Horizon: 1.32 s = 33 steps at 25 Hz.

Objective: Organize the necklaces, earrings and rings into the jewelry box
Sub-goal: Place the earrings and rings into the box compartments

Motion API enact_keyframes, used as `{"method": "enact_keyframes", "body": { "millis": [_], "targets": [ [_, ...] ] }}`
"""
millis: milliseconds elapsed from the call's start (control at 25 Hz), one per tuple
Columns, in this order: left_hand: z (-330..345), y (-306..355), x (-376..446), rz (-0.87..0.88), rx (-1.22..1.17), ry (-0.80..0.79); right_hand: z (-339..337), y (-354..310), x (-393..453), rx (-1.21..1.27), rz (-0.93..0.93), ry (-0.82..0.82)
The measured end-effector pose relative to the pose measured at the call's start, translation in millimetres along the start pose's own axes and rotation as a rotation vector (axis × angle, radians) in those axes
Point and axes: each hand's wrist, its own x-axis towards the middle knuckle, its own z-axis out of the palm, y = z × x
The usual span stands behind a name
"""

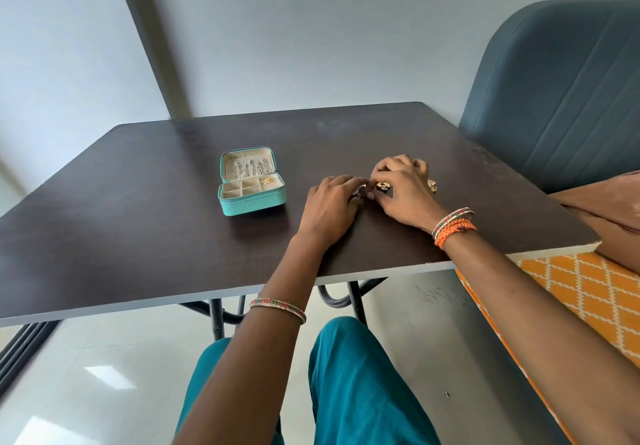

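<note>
A little teal jewelry box (252,195) sits open on the dark table (138,202), a bit to the left of the two hands. Its long side runs left to right. Its lid stands up at the back, so the open side faces the person. Thin chains hang in a row inside the lid. The bottom part is cut into small square spaces, and something gold lies in the back right space.

The left hand (329,207) lies low on the table with its fingers curled. It pinches a small dark, shiny piece (360,191) at its fingertips. What the piece is, I cannot tell.

The right hand (401,188) is close beside it, almost touching. Its fingers bend down over a small gold piece (382,186) and seem to hold it. Another gold bit (432,185) peeks out on the far right side of that hand.

A blue chair (561,98) stands behind the table, on the right.
</note>
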Motion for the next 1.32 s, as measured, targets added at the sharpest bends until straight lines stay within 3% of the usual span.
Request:
{"method": "enact_keyframes", "body": {
  "millis": [320, 520, 640, 840, 1000, 1200, 1320],
  "targets": [
    [3, -3, 1, -0.036, 0.02, 0.059, -7, -8, -5, 0.253, 0.088, -0.014],
    [1, -1, -1, 0.004, -0.044, 0.127, -10, -11, -9, 0.418, 0.075, 0.065],
    [-7, 3, -5, 0.068, -0.245, 0.232, -14, -20, -12, 0.641, 0.12, 0.117],
    [-22, 0, -30, -0.021, -0.773, 0.328, -19, -51, -18, 1.042, 0.134, 0.046],
    [-43, -13, -51, -0.102, -1.096, 0.276, -24, -83, -9, 1.06, 0.051, -0.027],
    [-75, -31, -64, -0.224, -1.247, 0.466, -15, -125, 10, 1.073, -0.06, 0.032],
    [-86, -43, -70, -0.277, -1.136, 0.562, -3, -138, 21, 1.073, -0.093, 0.065]
  ]
}}
